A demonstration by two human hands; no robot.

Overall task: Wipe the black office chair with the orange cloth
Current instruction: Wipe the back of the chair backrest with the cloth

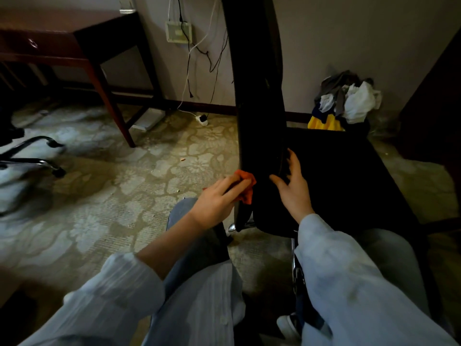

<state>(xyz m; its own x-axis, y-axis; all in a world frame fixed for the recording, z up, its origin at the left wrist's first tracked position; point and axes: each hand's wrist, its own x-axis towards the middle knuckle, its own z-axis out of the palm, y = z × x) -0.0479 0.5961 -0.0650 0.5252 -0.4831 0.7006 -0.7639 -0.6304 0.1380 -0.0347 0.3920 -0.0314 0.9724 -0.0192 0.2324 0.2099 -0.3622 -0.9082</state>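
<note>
Two hands working one chair (pixel 259 96), which is standing just ahead of the knees: the left hand (pixel 217 201) is pinching the single cloth (pixel 245 187) against the backrest's lower rear edge, the right hand (pixel 294 186) is lying open, fingers spread, steadying the front near the seat. Likely risks: the chair is probably rolling or swivelling under pressure, so the cloth could be skidding off the narrow edge or slipping loose. One desk (pixel 74 33) is standing by the wall; one clothes heap (pixel 346 98) is lying behind the seat.
</note>
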